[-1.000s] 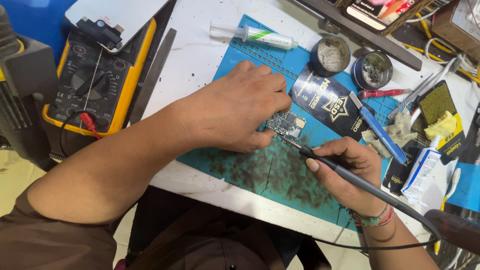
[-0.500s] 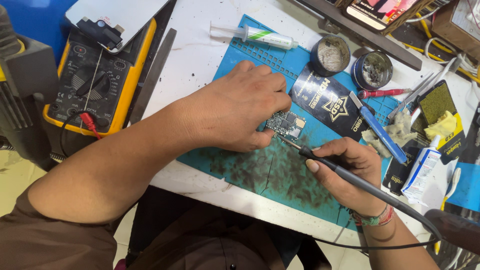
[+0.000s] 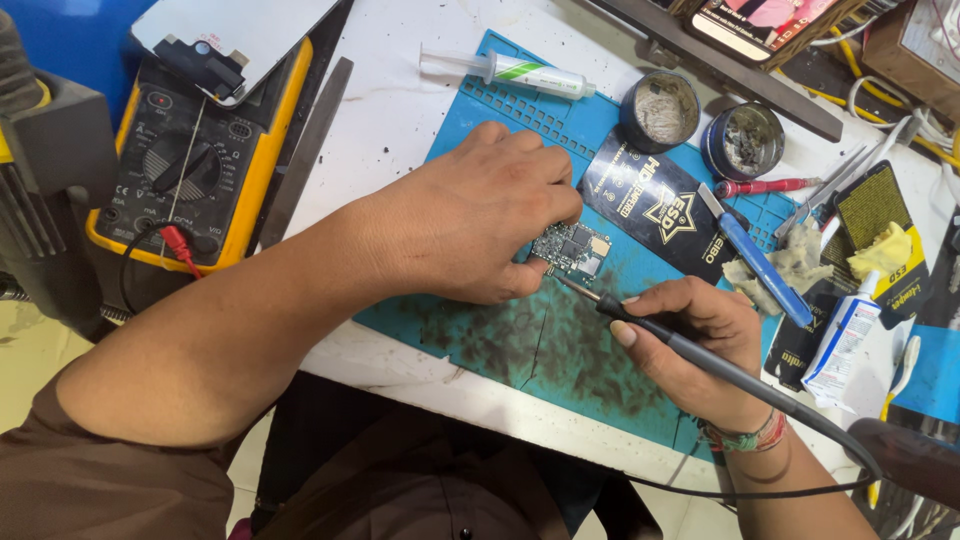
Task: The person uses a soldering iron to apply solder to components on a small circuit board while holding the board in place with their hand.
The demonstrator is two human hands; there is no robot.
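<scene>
Left hand (image 3: 480, 215) pins small board (image 3: 572, 248) flat on blue mat (image 3: 520, 340). Right hand (image 3: 690, 345) pinches soldering iron (image 3: 700, 350); tip points up-left, at board's lower edge; left hand nearer.

Place: electronics repair workshop | signs: yellow multimeter (image 3: 185, 170), blue repair mat (image 3: 520, 350), soldering iron (image 3: 700, 350), flux tins (image 3: 660, 110) on the worktop (image 3: 400, 100)

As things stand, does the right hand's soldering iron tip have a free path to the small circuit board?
Probably yes: the right hand holds the black soldering iron with its tip at the small circuit board's lower edge, and the left hand covers only the board's left side.
</scene>
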